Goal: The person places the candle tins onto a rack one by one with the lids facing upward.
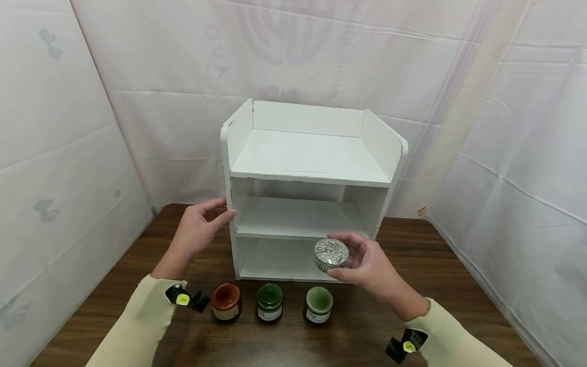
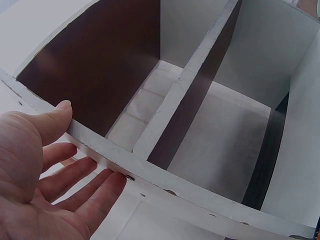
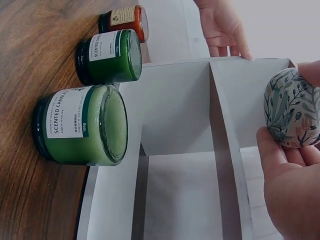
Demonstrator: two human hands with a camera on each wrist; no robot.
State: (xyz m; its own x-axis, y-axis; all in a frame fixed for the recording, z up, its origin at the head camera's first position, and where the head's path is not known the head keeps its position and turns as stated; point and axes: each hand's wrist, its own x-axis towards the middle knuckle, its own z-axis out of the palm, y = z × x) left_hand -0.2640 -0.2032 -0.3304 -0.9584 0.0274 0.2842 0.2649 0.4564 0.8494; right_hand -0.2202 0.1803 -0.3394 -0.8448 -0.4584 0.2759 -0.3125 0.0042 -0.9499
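Observation:
A small round tin [image 1: 331, 254] with a leaf pattern is pinched between the thumb and fingers of my right hand [image 1: 367, 262]. It is held in front of the lower compartments of a white shelf unit [image 1: 298, 216]. In the right wrist view the tin [image 3: 292, 110] shows green leaves and pinkish flowers on a pale ground. My left hand [image 1: 202, 228] holds the unit's left side panel, the thumb at its front edge and the fingers along the outer face. The left wrist view shows this left hand [image 2: 65, 175] at the panel's edge [image 2: 115, 155].
In front of the unit stand three scented candles in glass jars: an orange one [image 1: 226, 300], a dark green one [image 1: 270, 302] and a light green one [image 1: 318, 304]. All rest on the dark wooden table [image 1: 257, 346]. White sheets [image 1: 169, 122] hang behind and at both sides.

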